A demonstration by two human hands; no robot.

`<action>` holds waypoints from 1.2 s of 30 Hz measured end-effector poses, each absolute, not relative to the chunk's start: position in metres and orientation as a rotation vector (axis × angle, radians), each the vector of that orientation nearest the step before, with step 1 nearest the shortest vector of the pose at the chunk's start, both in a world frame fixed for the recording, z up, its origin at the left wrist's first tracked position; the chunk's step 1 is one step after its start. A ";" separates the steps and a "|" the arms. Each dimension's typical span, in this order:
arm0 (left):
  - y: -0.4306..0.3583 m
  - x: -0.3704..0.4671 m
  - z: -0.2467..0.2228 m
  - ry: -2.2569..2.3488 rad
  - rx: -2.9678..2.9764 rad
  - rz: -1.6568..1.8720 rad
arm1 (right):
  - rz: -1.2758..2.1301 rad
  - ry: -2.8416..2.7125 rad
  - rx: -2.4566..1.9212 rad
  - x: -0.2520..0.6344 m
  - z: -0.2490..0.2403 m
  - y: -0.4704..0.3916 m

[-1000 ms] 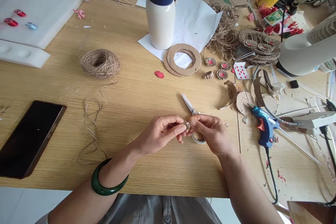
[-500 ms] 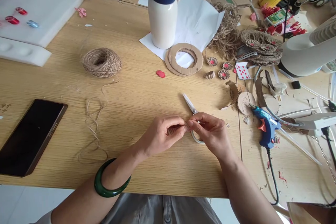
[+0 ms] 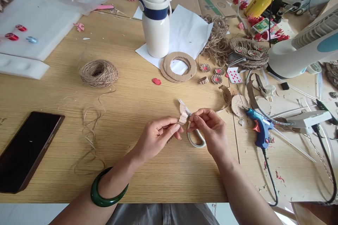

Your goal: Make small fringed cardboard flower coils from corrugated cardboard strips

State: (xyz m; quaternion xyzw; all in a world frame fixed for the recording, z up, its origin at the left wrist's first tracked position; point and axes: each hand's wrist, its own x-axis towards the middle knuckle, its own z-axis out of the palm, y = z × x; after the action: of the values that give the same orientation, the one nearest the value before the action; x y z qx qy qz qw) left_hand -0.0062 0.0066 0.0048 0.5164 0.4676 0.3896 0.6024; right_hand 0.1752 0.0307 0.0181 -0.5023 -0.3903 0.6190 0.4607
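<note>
Between the thumb and fingers of my left hand is a short strip of corrugated cardboard, pale and ridged, standing up from the fingertips. My right hand is just right of it with thumb and fingers pinched together; whatever they hold, if anything, is too small to make out. Under and between the hands lie scissors with pale handles, blades pointing away, partly covered by the strip and fingers. Farther off are two red paper discs and cardboard rings.
A twine ball with a loose tail and a phone are on the left. Behind stands a white bottle. To the right are pleated cardboard rosettes, a curved cardboard strip, a blue glue gun and its cord.
My hands, fingertips together before, have moved slightly apart. The cardboard strip now shows above my left fingertips, and more of the scissors is visible. The view has shifted a little.
</note>
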 end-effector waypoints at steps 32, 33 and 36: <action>0.007 -0.003 0.005 1.044 1.140 0.834 | 1.755 -1.154 -1.203 0.168 0.012 0.025; 0.007 -0.003 0.006 1.026 1.130 0.834 | 1.798 -1.117 -1.189 0.168 0.013 0.026; 0.008 -0.001 0.008 1.010 1.098 0.840 | 1.839 -1.020 -1.170 0.168 0.014 0.028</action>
State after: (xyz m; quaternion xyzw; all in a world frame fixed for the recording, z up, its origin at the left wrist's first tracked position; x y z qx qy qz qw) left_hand -0.0010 0.0078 0.0079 0.4842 0.4454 0.3707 0.6555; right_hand 0.1677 0.0277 0.0138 -0.4537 -0.3954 0.7131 0.3596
